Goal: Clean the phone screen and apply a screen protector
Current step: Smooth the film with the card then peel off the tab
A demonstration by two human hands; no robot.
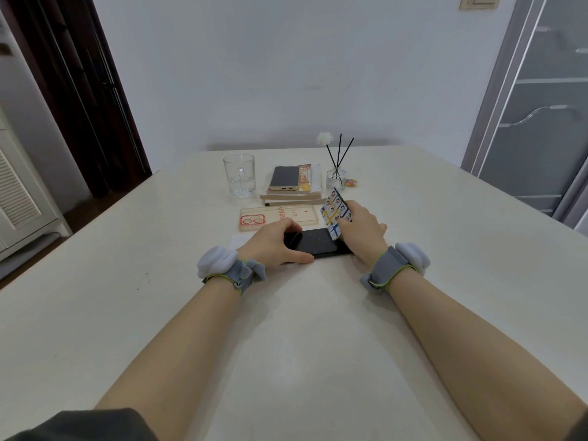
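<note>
- The left hand [276,241] lies flat on the left end of the phone [318,242], fingers spread and pinning it to the table [159,265]; it grips nothing.
- The phone rests flat between both hands, near the clear case [278,218].
- The right hand [361,232] pinches a card [335,214], tilted, its lower edge on the screen.
- The step looks like pressing out bubbles; next, the card likely needs a firm, even sweep leftward.
</note>
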